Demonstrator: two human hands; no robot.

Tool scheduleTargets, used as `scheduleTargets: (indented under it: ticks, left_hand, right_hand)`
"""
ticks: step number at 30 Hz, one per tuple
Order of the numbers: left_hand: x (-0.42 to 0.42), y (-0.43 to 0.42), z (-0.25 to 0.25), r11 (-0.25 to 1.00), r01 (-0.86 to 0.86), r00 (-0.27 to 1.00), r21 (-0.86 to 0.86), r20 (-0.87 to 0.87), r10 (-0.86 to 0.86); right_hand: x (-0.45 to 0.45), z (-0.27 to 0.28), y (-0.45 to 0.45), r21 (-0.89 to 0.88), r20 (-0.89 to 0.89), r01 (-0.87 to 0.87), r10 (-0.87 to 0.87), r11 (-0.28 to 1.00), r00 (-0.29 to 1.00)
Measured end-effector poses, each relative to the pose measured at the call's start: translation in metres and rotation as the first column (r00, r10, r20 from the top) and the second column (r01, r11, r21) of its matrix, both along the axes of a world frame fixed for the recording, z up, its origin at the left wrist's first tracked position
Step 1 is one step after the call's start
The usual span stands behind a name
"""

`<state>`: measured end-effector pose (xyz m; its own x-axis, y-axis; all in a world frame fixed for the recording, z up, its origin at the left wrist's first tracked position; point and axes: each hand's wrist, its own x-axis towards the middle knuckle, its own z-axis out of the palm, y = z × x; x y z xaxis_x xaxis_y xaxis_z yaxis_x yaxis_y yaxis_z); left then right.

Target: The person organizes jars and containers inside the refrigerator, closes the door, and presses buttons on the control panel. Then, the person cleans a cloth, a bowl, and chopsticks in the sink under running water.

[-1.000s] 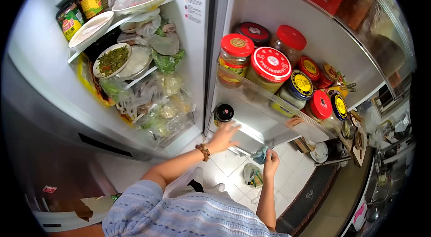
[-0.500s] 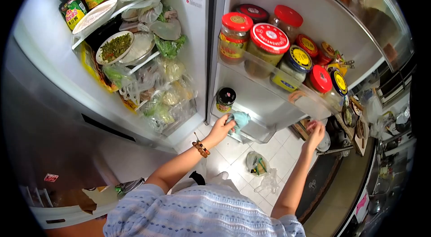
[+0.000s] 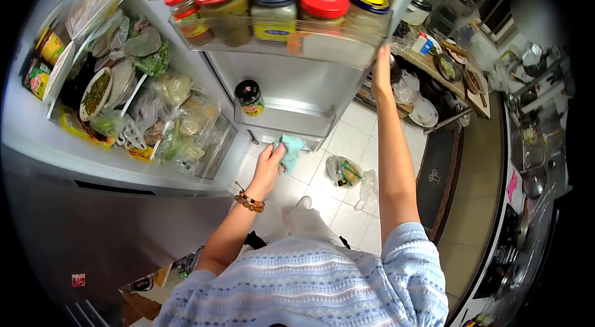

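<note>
My left hand (image 3: 268, 166) is closed around a light teal cloth (image 3: 290, 152), just below the bottom shelf of the open fridge door. My right hand (image 3: 382, 71) is raised to the outer edge of the fridge door (image 3: 367, 87), its fingers stretched out along it and partly hidden. Between my hands, a dark-lidded jar (image 3: 249, 99) stands alone at the left end of the lower door shelf (image 3: 291, 117). Above it, a clear door shelf (image 3: 273, 45) carries several lidded jars, among them a red-lidded one (image 3: 324, 6).
To the left, the fridge compartment holds bagged vegetables (image 3: 180, 141) and a plate of green food (image 3: 96, 95). On the tiled floor lies a plastic bag (image 3: 344, 171) with things in it, beside a crumpled clear bag (image 3: 368, 192). A cluttered counter (image 3: 462, 82) and a dark mat (image 3: 434, 184) are at the right.
My right hand has moved up to the door's outer edge, and the door appears turned. My left hand has come back from the lower door shelf with the cloth. The view has swung right.
</note>
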<state>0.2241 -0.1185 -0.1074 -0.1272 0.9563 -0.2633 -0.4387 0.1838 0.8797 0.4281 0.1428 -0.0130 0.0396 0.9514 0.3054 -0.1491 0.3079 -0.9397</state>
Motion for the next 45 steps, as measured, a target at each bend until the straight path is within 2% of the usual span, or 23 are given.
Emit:
scheduleTargets:
  ticks: [2, 3, 5, 11, 14, 18, 21, 23, 25, 27, 29, 30, 31, 33, 35, 37, 39, 40, 41, 42, 43, 44, 45]
  left_hand:
    - [0.015, -0.006, -0.003, 0.999, 0.034, 0.999, -0.003, 0.005, -0.034]
    - [0.022, -0.010, -0.002, 0.999, 0.039, 0.999, 0.003, 0.004, -0.039]
    - [0.036, -0.019, 0.005, 0.989, 0.142, 0.989, 0.037, -0.031, -0.141]
    - [0.066, -0.056, 0.020, 0.963, 0.259, 0.965, 0.079, 0.011, -0.261]
    - [0.075, -0.081, 0.020, 0.940, 0.321, 0.944, 0.118, 0.037, -0.327]
    - [0.080, -0.116, 0.022, 0.959, 0.253, 0.957, 0.125, 0.112, -0.267]
    - [0.075, -0.140, 0.026, 0.974, 0.178, 0.968, 0.141, 0.152, -0.199]
    - [0.073, -0.154, 0.031, 0.982, 0.052, 0.976, 0.180, 0.198, -0.088]
    - [0.069, -0.165, 0.035, 0.978, 0.036, 0.972, 0.203, 0.220, -0.081]
    - [0.068, -0.172, 0.036, 0.978, -0.069, 0.957, 0.195, 0.290, 0.010]
    - [0.071, -0.177, 0.040, 0.976, -0.079, 0.951, 0.205, 0.309, 0.013]
    - [0.074, -0.179, 0.040, 0.973, -0.115, 0.948, 0.200, 0.316, 0.047]
    - [0.078, -0.180, 0.039, 0.970, -0.149, 0.942, 0.193, 0.325, 0.080]
    - [0.088, -0.178, 0.037, 0.979, -0.122, 0.947, 0.165, 0.314, 0.065]
    - [0.105, -0.174, 0.038, 0.980, -0.086, 0.948, 0.182, 0.316, 0.024]
    - [0.124, -0.167, 0.041, 0.980, -0.025, 0.953, 0.196, 0.300, -0.035]
    - [0.143, -0.158, 0.037, 0.968, 0.060, 0.965, 0.245, 0.234, -0.119]
    - [0.148, -0.150, 0.027, 0.968, 0.057, 0.982, 0.243, 0.160, -0.098]
    - [0.140, -0.137, 0.012, 0.948, 0.036, 0.996, 0.317, -0.086, -0.009]
    - [0.126, -0.122, 0.002, 0.917, 0.025, 0.944, 0.397, -0.312, 0.110]
    - [0.109, -0.117, 0.025, 0.921, -0.092, 0.864, 0.379, -0.429, 0.263]
    - [0.077, -0.104, 0.025, 0.873, -0.167, 0.825, 0.459, -0.420, 0.379]
    - [0.044, -0.097, 0.035, 0.833, -0.207, 0.612, 0.513, -0.596, 0.519]
  right_hand:
    - [0.007, 0.004, -0.015, 0.028, 0.020, -0.096, 0.096, 0.995, 0.995]
    - [0.005, 0.003, -0.021, 0.071, 0.047, 0.010, -0.013, 0.997, 0.999]
    - [0.009, -0.008, -0.030, 0.100, 0.029, -0.059, 0.056, 0.993, 0.998]
    - [0.004, -0.018, -0.106, 0.183, 0.102, -0.049, 0.031, 0.982, 0.994]
    - [-0.004, -0.003, -0.161, 0.136, 0.079, -0.106, 0.096, 0.985, 0.992]
    - [-0.025, -0.017, -0.204, 0.198, 0.172, -0.011, -0.024, 0.980, 0.985]
    - [-0.041, -0.001, -0.257, 0.196, 0.250, -0.070, 0.019, 0.978, 0.968]
    - [-0.052, -0.005, -0.282, 0.199, 0.291, -0.106, 0.045, 0.974, 0.956]
    - [-0.060, -0.004, -0.303, 0.208, 0.329, -0.174, 0.099, 0.963, 0.939]
    - [-0.061, 0.005, -0.322, 0.155, 0.356, -0.329, 0.258, 0.931, 0.898]
    - [-0.054, 0.008, -0.336, 0.057, 0.320, -0.513, 0.471, 0.857, 0.822]
    - [-0.044, 0.021, -0.350, -0.046, 0.194, -0.660, 0.655, 0.750, 0.731]
    - [-0.037, 0.020, -0.357, -0.089, 0.146, -0.718, 0.722, 0.691, 0.676]
    - [-0.019, 0.016, -0.365, -0.005, 0.258, -0.635, 0.615, 0.772, 0.746]
    - [0.012, 0.009, -0.367, -0.002, 0.261, -0.566, 0.547, 0.825, 0.796]
    - [0.047, -0.010, -0.368, -0.061, 0.174, -0.470, 0.473, 0.881, 0.864]
    - [0.081, -0.025, -0.377, -0.112, 0.151, -0.418, 0.431, 0.902, 0.890]
    - [0.096, -0.030, -0.381, -0.193, 0.140, -0.361, 0.390, 0.912, 0.910]
    - [0.113, -0.035, -0.387, -0.271, 0.136, -0.306, 0.351, 0.912, 0.926]
    - [0.132, -0.041, -0.392, -0.271, 0.145, -0.304, 0.351, 0.913, 0.925]
    - [0.150, -0.049, -0.397, -0.307, 0.142, -0.267, 0.321, 0.914, 0.936]
    - [0.169, -0.057, -0.403, -0.342, 0.138, -0.238, 0.299, 0.909, 0.944]
    - [0.192, -0.063, -0.411, -0.387, 0.162, -0.178, 0.257, 0.905, 0.953]
